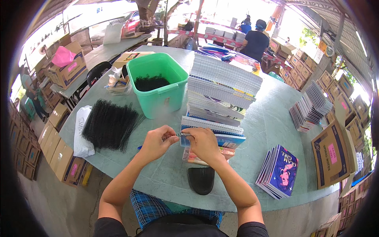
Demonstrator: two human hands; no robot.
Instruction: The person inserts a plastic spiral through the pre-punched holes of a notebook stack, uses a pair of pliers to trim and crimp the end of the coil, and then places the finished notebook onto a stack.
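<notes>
At the near part of the bench (237,177), a blue notebook (231,141) is held, its long axis running left to right. Its left end is pinched by the right hand (204,144), seemingly for steadiness; just beside it, the left hand's (157,141) fingertips are pressed together, on what cannot be told.

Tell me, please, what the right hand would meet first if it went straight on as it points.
Pointing leftward, the right hand would probably meet the left hand first, though depth is unclear.
</notes>
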